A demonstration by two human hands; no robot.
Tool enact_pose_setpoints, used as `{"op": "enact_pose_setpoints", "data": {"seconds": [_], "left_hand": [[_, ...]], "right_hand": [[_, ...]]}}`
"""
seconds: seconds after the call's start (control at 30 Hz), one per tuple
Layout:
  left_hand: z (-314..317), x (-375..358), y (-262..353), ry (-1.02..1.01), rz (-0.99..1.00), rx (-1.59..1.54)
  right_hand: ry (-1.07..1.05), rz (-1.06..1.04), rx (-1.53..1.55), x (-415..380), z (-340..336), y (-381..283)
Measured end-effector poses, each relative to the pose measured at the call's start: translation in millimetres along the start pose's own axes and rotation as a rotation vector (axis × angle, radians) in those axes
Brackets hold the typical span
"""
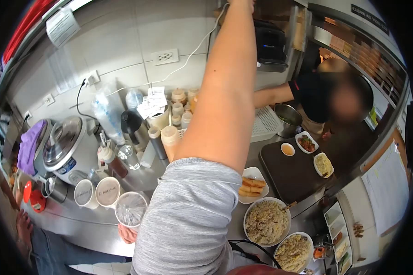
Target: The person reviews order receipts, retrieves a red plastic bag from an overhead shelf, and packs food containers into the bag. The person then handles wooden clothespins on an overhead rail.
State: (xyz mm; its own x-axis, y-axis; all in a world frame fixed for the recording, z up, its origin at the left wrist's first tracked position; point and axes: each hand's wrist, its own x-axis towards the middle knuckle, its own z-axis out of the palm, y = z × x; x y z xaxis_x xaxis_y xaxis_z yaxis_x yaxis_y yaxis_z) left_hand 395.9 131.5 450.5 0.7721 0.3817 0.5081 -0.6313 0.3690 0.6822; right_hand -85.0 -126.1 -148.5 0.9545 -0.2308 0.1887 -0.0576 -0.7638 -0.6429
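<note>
One of my arms [220, 105], in a grey short sleeve [188, 215], reaches straight up along the tiled wall; it looks like the right one. Its hand passes out of the frame at the top edge, so whatever it holds or touches is hidden. My other hand is not visible. Below the arm, on the steel counter [78, 220], are a plate of fried rolls [252, 185] and two bowls of fried rice [267, 222] [293, 252]. A dark tray [289, 178] carries a small sauce dish [287, 149] and two small food dishes [306, 143] [323, 164].
Another person in a black shirt [314, 91] leans over a metal pot [287, 118] beyond the tray. A rice cooker [62, 142], squeeze bottles [170, 137] and lidded tubs [108, 190] crowd the counter's left. A bare foot [23, 224] shows at lower left.
</note>
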Motion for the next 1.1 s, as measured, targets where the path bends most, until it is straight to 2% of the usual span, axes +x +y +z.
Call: {"op": "enact_pose_setpoints", "data": {"seconds": [0.07, 0.17, 0.23, 0.3, 0.33, 0.4, 0.5, 0.53, 0.57, 0.6, 0.67, 0.7, 0.73, 0.77, 0.8, 0.83, 0.9, 0.93, 0.97, 1.07, 1.1], "left_hand": [[-3.5, -18.2, 3.6, -0.068, -0.047, -0.056], [-23.5, -58.9, 25.5, -0.157, -0.141, 0.223], [-50.8, -47.4, 13.8, -0.429, -0.121, 0.197], [-80.9, -74.0, 25.6, -0.634, -0.089, 0.230], [-89.8, -102.9, 28.9, -0.384, -0.015, 0.311], [-129.1, -147.0, 52.4, -0.517, 0.112, 0.592], [-185.8, -212.9, 107.1, -0.559, 0.099, 0.944], [-212.2, -224.6, 124.0, -0.498, 0.158, 1.056], [-239.3, -237.5, 144.0, -0.435, 0.220, 1.169], [-263.3, -256.3, 167.9, -0.238, 0.181, 1.298], [-292.5, -303.3, 225.8, -0.004, 0.026, 1.258], [-313.9, -318.8, 253.6, 0.061, 0.046, 1.357], [-341.4, -338.1, 284.5, 0.157, -0.064, 1.387], [-373.1, -358.0, 315.4, 0.184, 0.010, 1.312], [-399.4, -375.2, 341.8, 0.208, 0.088, 1.236], [-408.9, -397.3, 362.0, 0.340, 0.059, 1.281], [-391.6, -453.4, 390.3, 0.654, -0.064, 1.263], [-379.5, -478.5, 399.2, 0.821, -0.168, 1.190], [-405.9, -500.9, 420.8, 0.769, -0.113, 1.037], [-501.6, -549.2, 488.7, 0.523, -0.109, 0.709], [-462.9, -552.2, 469.8, 0.688, -0.044, 0.733]], "right_hand": [[-0.007, -0.005, -0.003, 1.8, 1.0, 1.1], [-0.006, -0.007, -0.004, -0.5, 2.2, 4.9], [-0.010, -0.012, 0.002, -4.3, 4.7, 9.6], [-0.019, -0.019, 0.013, -10.2, 6.5, 20.0], [-0.028, -0.024, 0.024, -13.9, 7.0, 28.0], [-0.070, -0.023, 0.066, -19.9, 8.2, 45.9], [-0.206, -0.034, 0.196, -22.3, 13.2, 76.7], [-0.312, -0.042, 0.228, -20.7, 12.7, 83.9], [-0.444, -0.083, 0.245, -10.2, 4.0, 59.7], [-0.576, -0.122, 0.265, 0.4, -4.8, 35.2], [-0.635, -0.305, 0.324, 7.3, -19.2, -22.3], [-0.562, -0.492, 0.365, 12.9, -25.8, -72.8], [-0.606, -0.592, 0.404, 19.2, -15.4, -88.8], [-0.647, -0.687, 0.444, 22.1, -6.6, -101.5], [-0.727, -0.664, 0.426, 25.4, 0.8, -119.2], [-0.802, -0.638, 0.409, 27.3, 9.3, -138.6], [-0.835, -0.821, 0.560, 29.8, 35.3, -174.6], [-0.888, -0.764, 0.566, 25.7, 46.5, -193.4], [-0.935, -0.691, 0.566, 17.5, 56.2, -209.0], [-1.063, -0.431, 0.674, -7.8, 103.5, -230.8], [-1.128, -0.339, 0.666, -14.0, 108.6, -237.6]]}}
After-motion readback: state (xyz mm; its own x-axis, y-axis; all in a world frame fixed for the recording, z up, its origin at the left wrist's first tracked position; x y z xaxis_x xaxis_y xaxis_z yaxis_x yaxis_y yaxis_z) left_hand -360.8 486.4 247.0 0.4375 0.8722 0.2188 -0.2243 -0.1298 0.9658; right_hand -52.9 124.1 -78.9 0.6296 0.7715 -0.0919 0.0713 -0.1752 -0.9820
